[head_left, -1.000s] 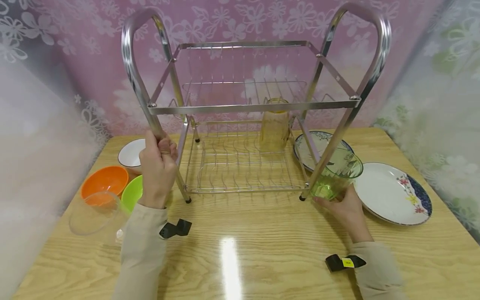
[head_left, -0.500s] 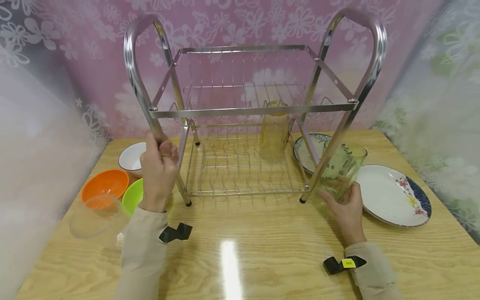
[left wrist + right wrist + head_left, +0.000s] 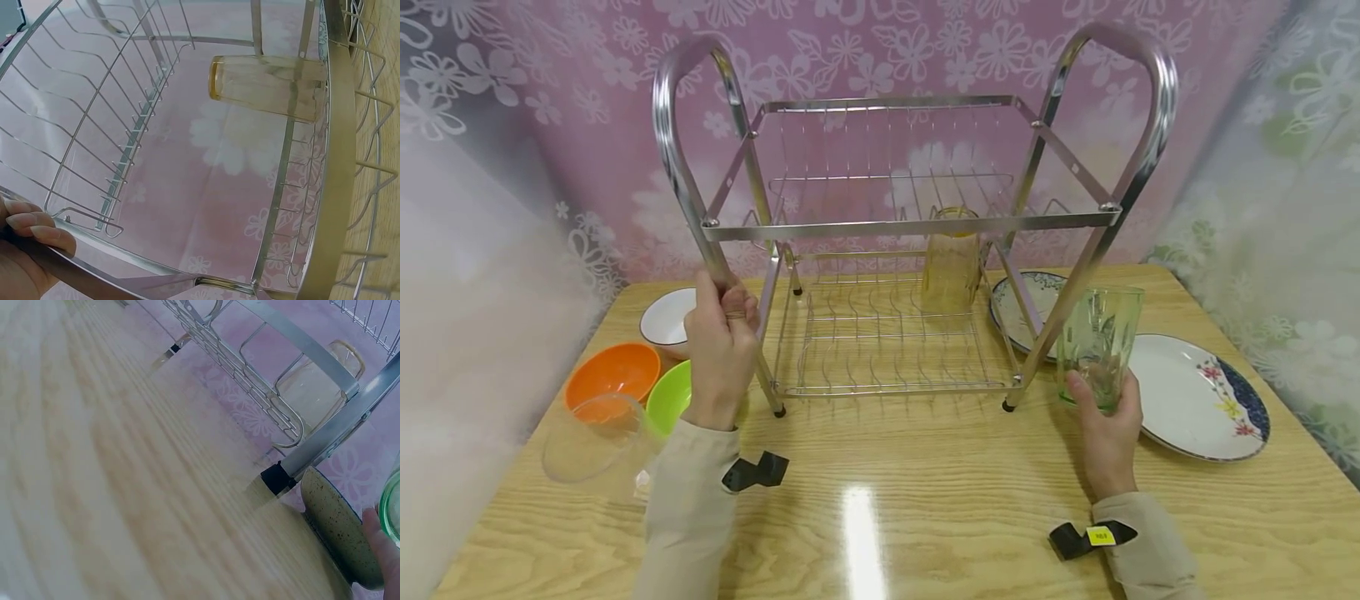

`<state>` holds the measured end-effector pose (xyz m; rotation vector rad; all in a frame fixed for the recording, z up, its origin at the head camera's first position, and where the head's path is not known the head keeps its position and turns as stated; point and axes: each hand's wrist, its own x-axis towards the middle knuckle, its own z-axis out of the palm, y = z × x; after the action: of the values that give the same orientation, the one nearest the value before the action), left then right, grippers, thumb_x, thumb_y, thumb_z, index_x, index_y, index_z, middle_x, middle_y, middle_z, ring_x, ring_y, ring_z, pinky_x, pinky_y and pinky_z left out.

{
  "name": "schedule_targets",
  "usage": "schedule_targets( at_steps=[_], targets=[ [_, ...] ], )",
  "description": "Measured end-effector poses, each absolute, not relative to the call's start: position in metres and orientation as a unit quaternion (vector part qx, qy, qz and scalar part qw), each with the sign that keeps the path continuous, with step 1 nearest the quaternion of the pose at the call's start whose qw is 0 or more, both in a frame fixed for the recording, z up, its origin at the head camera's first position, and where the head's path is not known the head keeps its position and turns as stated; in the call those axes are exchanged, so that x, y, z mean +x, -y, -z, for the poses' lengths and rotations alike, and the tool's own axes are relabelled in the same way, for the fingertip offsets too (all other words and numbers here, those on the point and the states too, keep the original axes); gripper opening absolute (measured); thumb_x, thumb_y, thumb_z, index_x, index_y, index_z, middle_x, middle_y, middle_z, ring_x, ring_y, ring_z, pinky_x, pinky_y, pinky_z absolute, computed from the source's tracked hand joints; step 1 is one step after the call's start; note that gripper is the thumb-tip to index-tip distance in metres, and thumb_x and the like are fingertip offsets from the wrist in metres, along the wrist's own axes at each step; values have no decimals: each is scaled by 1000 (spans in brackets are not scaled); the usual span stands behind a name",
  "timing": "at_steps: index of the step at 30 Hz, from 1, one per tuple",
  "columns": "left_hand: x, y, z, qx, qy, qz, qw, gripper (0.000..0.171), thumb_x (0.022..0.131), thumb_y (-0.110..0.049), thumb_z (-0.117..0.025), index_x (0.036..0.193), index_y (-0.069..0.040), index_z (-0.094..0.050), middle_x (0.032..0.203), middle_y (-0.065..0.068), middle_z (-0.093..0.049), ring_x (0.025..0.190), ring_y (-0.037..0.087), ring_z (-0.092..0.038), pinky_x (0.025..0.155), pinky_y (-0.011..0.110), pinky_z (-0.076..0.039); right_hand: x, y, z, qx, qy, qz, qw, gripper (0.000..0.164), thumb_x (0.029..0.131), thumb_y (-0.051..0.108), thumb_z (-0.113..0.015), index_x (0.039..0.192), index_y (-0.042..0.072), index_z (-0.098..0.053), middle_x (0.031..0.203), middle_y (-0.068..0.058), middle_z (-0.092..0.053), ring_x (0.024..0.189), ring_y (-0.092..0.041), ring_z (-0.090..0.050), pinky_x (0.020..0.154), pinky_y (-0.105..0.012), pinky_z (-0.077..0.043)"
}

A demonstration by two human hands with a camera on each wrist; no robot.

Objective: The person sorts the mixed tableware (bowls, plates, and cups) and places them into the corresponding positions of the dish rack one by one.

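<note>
right hand [image 3: 1105,429] wrapped round the base of a green glass [image 3: 1099,346], held upright just right of the dish rack's [image 3: 910,225] front right leg, lower right of the head frame, above the wooden table [image 3: 925,500]. left hand [image 3: 721,350] closed round the rack's front left leg, left of centre; fingertips [image 3: 37,228] curled over the metal tube at lower left of the left wrist frame. amber glass [image 3: 951,258] already standing upside down on the lower tier, toward the back right. upper tier bare. judged about 1 glass racked, green glass in hand and not yet racked. outside the rack: clear glass [image 3: 591,437] at lower left, orange bowl [image 3: 612,375], green bowl [image 3: 672,396] and white bowl [image 3: 666,317] beside the left hand; flowered plate [image 3: 1206,400] at right and a patterned plate [image 3: 1037,304] behind the rack's right leg. most of the dishes seemingly left to load. right wrist frame: only the rim of the green glass at the right edge, plate edge [image 3: 340,531] below the rack foot.
</note>
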<state>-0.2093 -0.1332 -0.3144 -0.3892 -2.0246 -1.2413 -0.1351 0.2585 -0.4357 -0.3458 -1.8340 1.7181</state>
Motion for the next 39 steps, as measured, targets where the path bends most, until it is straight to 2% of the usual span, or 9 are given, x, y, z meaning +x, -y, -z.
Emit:
schedule_targets(
  at_steps=[3, 7, 10, 12, 17, 21, 26, 33, 39],
  targets=[
    [-210, 133, 315, -150, 784, 480, 365, 20, 103, -8, -39, 94, 9, -41, 71, 15, -51, 59, 20, -48, 56, 14, -39, -132, -257, 435, -116, 655, -688, 290, 41, 97, 16, -58, 136, 11, -46, 130, -4, -49, 119, -16, -47, 92, -16, -42],
    [-209, 132, 315, -150, 782, 480, 368, 20, 103, -8, -39, 94, 9, -42, 70, 14, -51, 58, 19, -47, 55, 14, -39, -127, -252, 432, -76, 566, -775, 269, 42, 101, 13, -50, 141, 8, -40, 133, -10, -49, 116, -18, -53, 87, -25, -52],
    [-209, 132, 315, -151, 781, 480, 369, 20, 103, -8, -39, 93, 9, -42, 69, 14, -50, 57, 19, -46, 54, 15, -38, -121, -247, 431, -45, 531, -807, 254, 44, 102, 9, -46, 144, 6, -36, 135, -11, -47, 113, -17, -56, 86, -29, -53],
    [-210, 132, 314, -151, 781, 479, 371, 20, 103, -8, -39, 93, 9, -42, 69, 13, -50, 57, 19, -46, 54, 15, -38, -117, -245, 431, -30, 527, -814, 243, 43, 102, 7, -44, 144, 5, -35, 134, -10, -47, 112, -16, -56, 87, -28, -53],
    [-211, 133, 313, -150, 780, 480, 373, 19, 103, -8, -40, 93, 9, -42, 68, 14, -50, 57, 19, -46, 55, 16, -38, -106, -243, 434, 37, 473, -856, 206, 43, 103, 5, -38, 145, 3, -32, 139, -10, -45, 122, -19, -49, 92, -32, -50],
    [-211, 133, 314, -148, 781, 485, 364, 21, 103, -9, -39, 94, 9, -42, 69, 15, -50, 57, 19, -47, 55, 15, -39, -96, -246, 437, 119, 414, -889, 156, 45, 103, 2, -32, 148, 1, -26, 144, -12, -42, 131, -22, -44, 97, -37, -47],
    [-211, 132, 316, -149, 779, 493, 358, 23, 104, -11, -37, 93, 9, -41, 69, 16, -49, 57, 20, -47, 55, 15, -40, -83, -249, 438, 174, 339, -920, 92, 48, 103, -1, -26, 150, 5, -27, 144, -12, -45, 131, -26, -45, 102, -43, -43],
    [-211, 134, 315, -156, 783, 488, 353, 21, 104, -10, -37, 94, 9, -41, 70, 14, -49, 58, 19, -45, 54, 16, -38, -74, -255, 434, 207, 278, -935, 72, 56, 100, -4, -24, 154, 7, -14, 153, -13, -34, 136, -30, -38, 105, -49, -39],
    [-211, 141, 314, -204, 780, 487, 337, 18, 103, -5, -37, 92, 8, -39, 65, 11, -44, 53, 16, -39, 49, 19, -33, -73, -259, 436, 254, 274, -927, 33, 55, 98, -4, -18, 153, 7, -16, 151, -16, -34, 134, -38, -40, 107, -49, -35]
  ],
)
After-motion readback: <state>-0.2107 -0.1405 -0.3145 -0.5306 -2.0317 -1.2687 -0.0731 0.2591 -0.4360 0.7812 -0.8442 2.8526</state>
